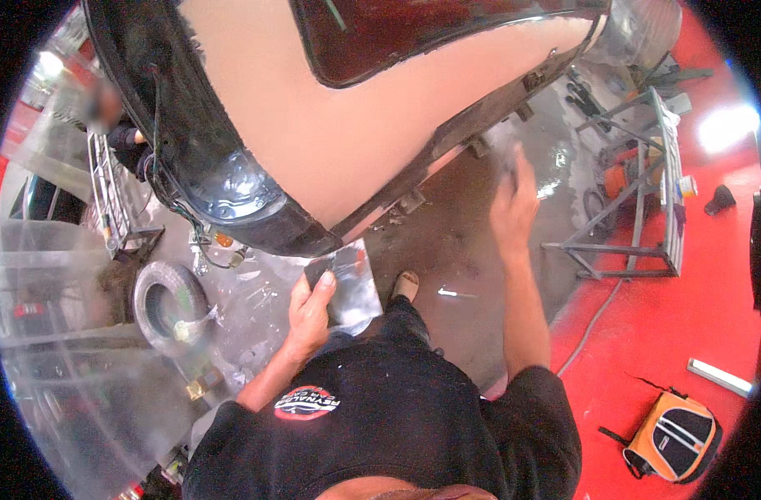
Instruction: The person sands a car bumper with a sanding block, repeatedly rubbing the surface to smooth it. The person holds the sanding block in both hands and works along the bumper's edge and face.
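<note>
Two hands at the filler-coated car body, plate in the left, pad in the right.

Left hand (309,312) has its grip pinched on a flat metal plate (347,283), thumb over the dark top corner, holding it just below the car panel (330,142) with its pale filler coat. Right hand (513,200) reaches out to the panel's lower edge, grip pressed around a blurred grey pad (507,154). A tyre (168,304) lies left on the wet floor (455,258); an orange bag (676,437) sits lower right.
</note>
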Available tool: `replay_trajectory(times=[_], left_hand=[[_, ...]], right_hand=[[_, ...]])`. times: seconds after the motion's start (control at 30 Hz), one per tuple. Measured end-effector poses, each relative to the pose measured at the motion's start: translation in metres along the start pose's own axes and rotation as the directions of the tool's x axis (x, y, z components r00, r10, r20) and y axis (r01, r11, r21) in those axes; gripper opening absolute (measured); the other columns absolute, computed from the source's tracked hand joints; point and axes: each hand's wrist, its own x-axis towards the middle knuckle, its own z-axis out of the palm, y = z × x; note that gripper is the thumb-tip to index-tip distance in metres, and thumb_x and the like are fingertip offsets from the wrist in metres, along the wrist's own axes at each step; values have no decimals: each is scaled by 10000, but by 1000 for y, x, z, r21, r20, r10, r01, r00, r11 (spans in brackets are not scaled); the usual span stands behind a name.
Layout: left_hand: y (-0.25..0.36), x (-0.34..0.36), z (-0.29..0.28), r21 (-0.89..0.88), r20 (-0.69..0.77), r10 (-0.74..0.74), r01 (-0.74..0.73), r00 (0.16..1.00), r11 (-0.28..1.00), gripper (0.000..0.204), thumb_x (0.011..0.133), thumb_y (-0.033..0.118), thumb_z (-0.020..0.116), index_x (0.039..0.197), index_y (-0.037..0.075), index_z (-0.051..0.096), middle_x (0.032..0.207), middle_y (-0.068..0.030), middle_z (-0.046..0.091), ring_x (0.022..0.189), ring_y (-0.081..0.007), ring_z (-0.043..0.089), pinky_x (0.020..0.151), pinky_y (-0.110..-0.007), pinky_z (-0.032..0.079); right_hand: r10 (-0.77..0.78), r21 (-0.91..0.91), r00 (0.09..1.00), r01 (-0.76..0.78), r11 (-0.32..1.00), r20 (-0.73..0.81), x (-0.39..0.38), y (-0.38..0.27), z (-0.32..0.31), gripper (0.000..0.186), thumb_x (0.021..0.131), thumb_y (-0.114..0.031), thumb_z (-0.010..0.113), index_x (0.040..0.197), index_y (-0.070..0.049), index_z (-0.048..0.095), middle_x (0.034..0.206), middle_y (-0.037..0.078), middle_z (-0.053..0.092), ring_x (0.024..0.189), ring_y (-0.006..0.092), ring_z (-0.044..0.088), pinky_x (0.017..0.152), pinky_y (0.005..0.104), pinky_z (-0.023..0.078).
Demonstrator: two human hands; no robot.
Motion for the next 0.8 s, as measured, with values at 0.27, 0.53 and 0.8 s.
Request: replay_trajectory(times=[0.27, 0.53, 0.8], left_hand=[[-19, -27, -72, 5, -252, -30, 32, 967, 999, 300, 986, 158, 554, 1243, 4, 571, 1082, -31, 628, 955, -120, 571, 874, -279, 460], [15, -49, -63, 244, -253, 127, -64, 959, 968, 385, 977, 242, 568, 1259, -19, 566, 1132, -75, 634, 997, -150, 570, 901, -299, 447], [26, -38, -48, 373, -198, 154, -71, 968, 925, 393, 965, 216, 539, 1258, -45, 552, 1157, -124, 651, 1036, -183, 598, 952, -339, 447]], right_hand=[[-3, -126, 964, -32, 992, -268, 159, 76, 46, 478, 837, -10, 521, 1311, -6, 578, 1156, 260, 631, 1079, 431, 601, 939, 481, 472], [-77, -275, 957, -2, 961, -278, 215, 114, 71, 522, 781, 15, 505, 1293, -17, 603, 1114, 275, 646, 1015, 452, 624, 905, 496, 495], [-75, -178, 971, 34, 983, -228, 211, 96, 67, 531, 772, -8, 516, 1286, -74, 635, 1151, 233, 658, 1060, 410, 633, 942, 466, 497]])
